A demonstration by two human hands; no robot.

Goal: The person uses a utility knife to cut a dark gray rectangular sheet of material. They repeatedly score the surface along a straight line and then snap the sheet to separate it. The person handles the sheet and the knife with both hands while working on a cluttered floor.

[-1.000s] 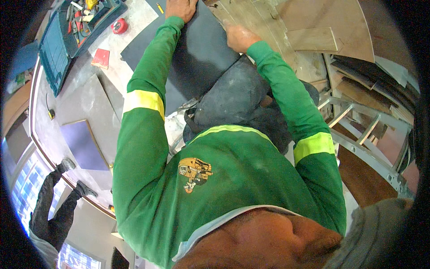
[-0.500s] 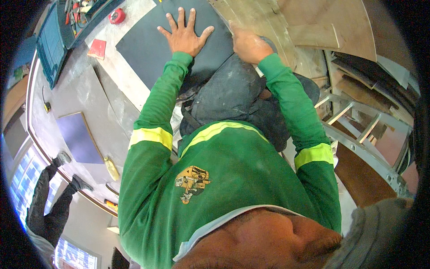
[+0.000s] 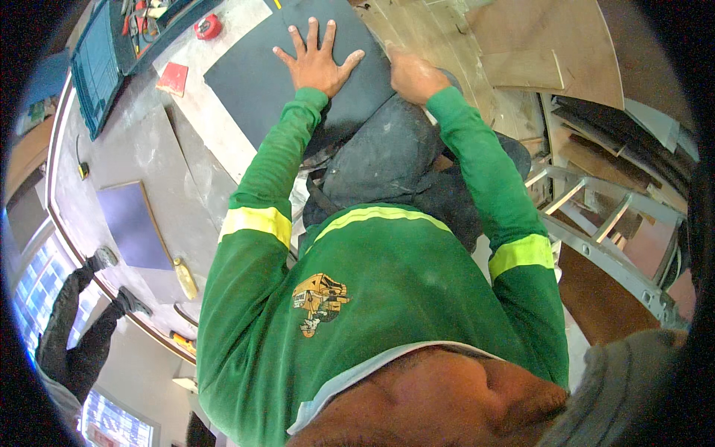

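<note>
A dark grey sheet [image 3: 257, 82] lies in front of me on a paler board. My left hand [image 3: 316, 63] rests flat on it, fingers spread, with nothing in its grip. At the sheet's right edge is my right hand [image 3: 413, 74], closed with its index finger stretched along that edge. A small pale end shows below its palm, but the rest of what it holds is hidden. My dark-trousered knee [image 3: 380, 145] is bent right beside the sheet's near edge.
A blue toolbox [image 3: 97, 82] with tools lies at upper left, near a red tape measure [image 3: 208, 27] and a red square [image 3: 173, 78]. A purple-grey panel [image 3: 135, 225] and yellow bottle [image 3: 185, 279] lie left. Another person's legs [image 3: 74, 320] show behind. A ladder [image 3: 596, 238] lies right.
The view has shifted slightly, so the sheet and toolbox appear a little further right and lower. Both hands keep nearly the same place and pose on the sheet.
</note>
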